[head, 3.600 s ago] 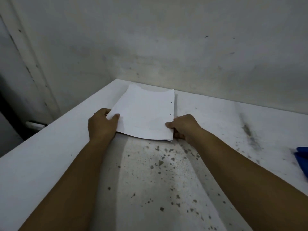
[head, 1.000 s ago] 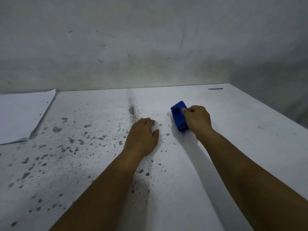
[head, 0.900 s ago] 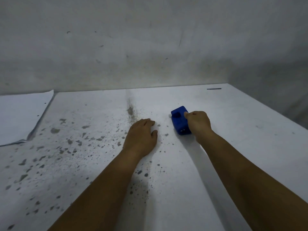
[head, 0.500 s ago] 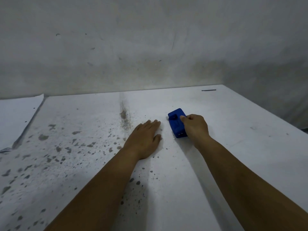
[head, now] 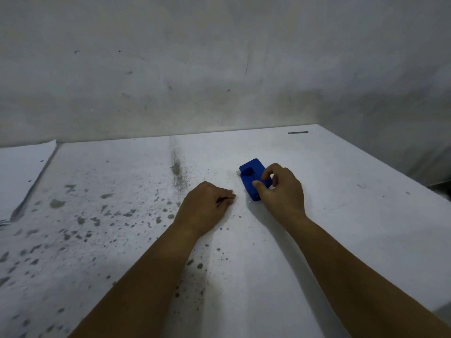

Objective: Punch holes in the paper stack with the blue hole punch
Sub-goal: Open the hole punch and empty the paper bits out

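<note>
The blue hole punch point(head: 252, 178) — rigid, compact, probably light — is loosely pinched by the right hand point(head: 283, 191) fingers point(head: 267, 172); the sides are best gripped.

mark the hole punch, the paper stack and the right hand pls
blue hole punch point(head: 251, 173): head view, top face.
paper stack point(head: 22, 167): head view, top sheet, far left.
right hand point(head: 284, 191): head view, back of hand.

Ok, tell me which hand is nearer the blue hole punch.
Right. The right hand is at the blue hole punch, thumb and fingers closing around it. The left hand rests curled on the table just left of it, not touching.
</note>
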